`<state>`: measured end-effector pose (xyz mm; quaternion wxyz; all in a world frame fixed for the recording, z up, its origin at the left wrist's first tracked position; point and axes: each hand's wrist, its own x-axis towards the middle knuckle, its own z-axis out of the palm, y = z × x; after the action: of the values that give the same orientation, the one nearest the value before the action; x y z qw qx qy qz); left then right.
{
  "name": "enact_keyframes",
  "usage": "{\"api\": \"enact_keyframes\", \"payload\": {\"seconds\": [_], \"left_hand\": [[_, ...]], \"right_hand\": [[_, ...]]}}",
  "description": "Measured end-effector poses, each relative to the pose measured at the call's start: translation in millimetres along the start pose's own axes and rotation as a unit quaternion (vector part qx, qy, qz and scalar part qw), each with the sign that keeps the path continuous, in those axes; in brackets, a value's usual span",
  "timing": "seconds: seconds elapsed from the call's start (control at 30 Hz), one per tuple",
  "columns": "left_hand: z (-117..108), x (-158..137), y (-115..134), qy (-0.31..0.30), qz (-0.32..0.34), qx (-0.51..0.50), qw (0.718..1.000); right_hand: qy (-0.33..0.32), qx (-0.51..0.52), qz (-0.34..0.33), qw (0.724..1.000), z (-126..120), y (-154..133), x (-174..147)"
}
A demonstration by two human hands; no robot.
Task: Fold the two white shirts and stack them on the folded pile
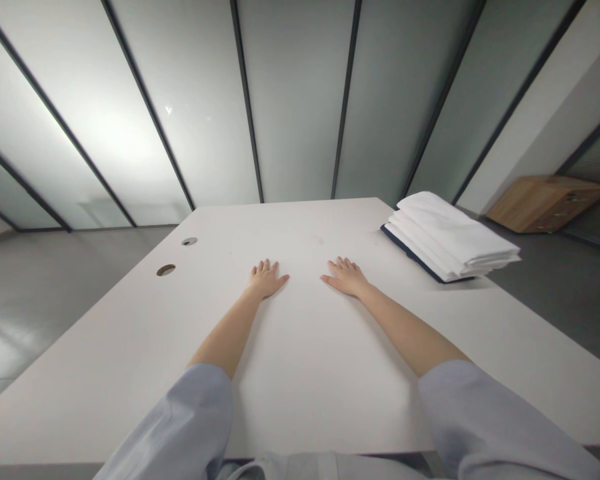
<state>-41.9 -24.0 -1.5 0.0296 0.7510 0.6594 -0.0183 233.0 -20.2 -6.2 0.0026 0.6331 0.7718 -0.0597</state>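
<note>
My left hand [267, 279] lies flat on the white table [300, 360], palm down with its fingers spread. To its right, a short gap away, my right hand [347, 277] rests the same way, thumb pointing inward. Neither hand holds anything. Beyond my right hand, at the table's right side, sits a stack of folded white cloths [450, 233]. Under the stack the edge of a dark blue flat item [415, 257] shows; most of it is covered, so I cannot tell what it is.
Two round holes pierce the table on the left, a nearer open one [166, 270] and a farther one with a grey cover [189, 241]. Frosted glass panels [295, 100] stand behind the table. A wooden cabinet [545, 203] is on the floor at far right.
</note>
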Motion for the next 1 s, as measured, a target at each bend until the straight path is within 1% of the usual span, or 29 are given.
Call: {"api": "enact_keyframes", "payload": {"seconds": [1.0], "left_hand": [[0.9, 1.3, -0.8, 0.001, -0.001, -0.001, 1.0]], "right_hand": [[0.003, 0.0, -0.001, 1.0, 0.6, 0.7, 0.4]]}}
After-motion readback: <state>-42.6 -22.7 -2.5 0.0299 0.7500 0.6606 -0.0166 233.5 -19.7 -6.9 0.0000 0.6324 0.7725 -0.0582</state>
